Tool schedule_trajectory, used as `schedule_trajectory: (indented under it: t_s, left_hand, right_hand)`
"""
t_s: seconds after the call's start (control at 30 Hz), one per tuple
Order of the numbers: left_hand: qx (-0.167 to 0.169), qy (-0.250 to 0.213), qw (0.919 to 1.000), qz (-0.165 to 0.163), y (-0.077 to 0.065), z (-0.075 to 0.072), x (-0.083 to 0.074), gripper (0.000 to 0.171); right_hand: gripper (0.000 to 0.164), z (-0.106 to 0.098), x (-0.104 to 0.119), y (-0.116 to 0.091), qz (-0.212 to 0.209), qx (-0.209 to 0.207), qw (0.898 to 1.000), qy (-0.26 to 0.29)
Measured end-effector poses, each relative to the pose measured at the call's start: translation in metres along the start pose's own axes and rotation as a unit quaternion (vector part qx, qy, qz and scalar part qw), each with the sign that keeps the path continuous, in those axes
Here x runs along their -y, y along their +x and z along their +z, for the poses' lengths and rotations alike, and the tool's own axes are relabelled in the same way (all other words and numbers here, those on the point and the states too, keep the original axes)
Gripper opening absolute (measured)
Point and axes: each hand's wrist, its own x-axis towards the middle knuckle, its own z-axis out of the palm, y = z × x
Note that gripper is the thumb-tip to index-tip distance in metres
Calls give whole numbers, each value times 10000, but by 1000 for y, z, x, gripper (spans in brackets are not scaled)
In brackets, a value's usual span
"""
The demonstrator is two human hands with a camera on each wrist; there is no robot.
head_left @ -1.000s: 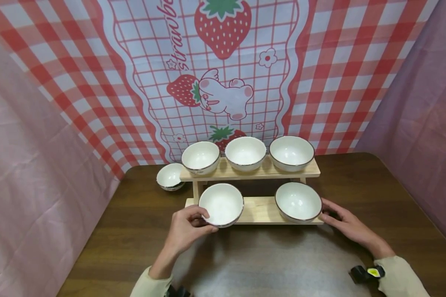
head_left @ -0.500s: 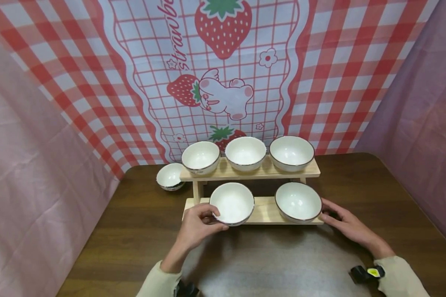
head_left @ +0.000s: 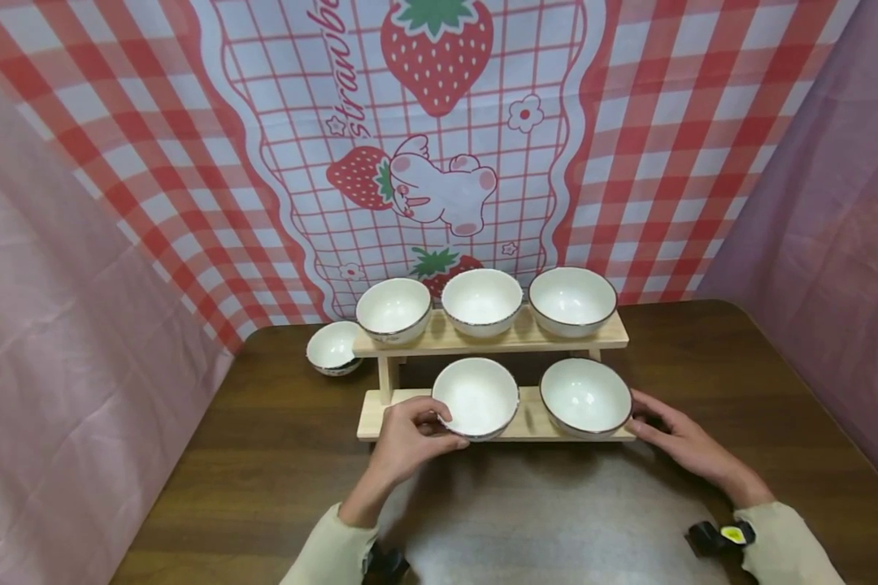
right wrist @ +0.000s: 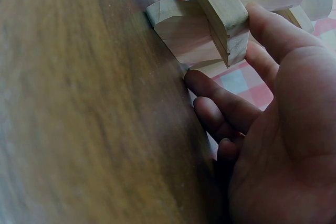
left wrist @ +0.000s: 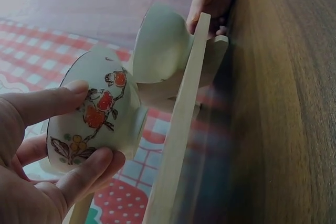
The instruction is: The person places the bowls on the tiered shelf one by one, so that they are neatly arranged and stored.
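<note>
My left hand (head_left: 410,443) grips a white bowl (head_left: 486,398) by its side, thumb in front and fingers at the rim. In the left wrist view the bowl's outside (left wrist: 100,103) shows painted red fruit and leaves. It is over the lower board of a two-tier wooden rack (head_left: 369,416). Beside it on that board sits another white bowl (head_left: 585,396) with a dark rim. My right hand (head_left: 684,439) holds the board's right end; in the right wrist view its fingertips are right at the wooden end (right wrist: 239,45), with the lower fingers near the table.
Three white bowls, left (head_left: 395,307), middle (head_left: 483,299) and right (head_left: 573,297), stand along the upper board (head_left: 497,344). Behind the rack's left end, a further bowl (head_left: 332,348) sits on the brown table (head_left: 263,455). A red-checked strawberry cloth (head_left: 439,187) hangs at the back.
My left hand has slid the bowl rightward along the lower board, nearer the dark-rimmed bowl, baring more of the board's left end. My right hand has stayed at the rack's end.
</note>
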Motion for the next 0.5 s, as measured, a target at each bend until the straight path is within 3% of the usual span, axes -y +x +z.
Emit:
schedule_trajectory:
  t_s: [0.5]
  left_hand:
    - [0,117,9999,-3,7,13,7,27]
  right_hand:
    - [56,-1,1,0,202,27,9998,-32]
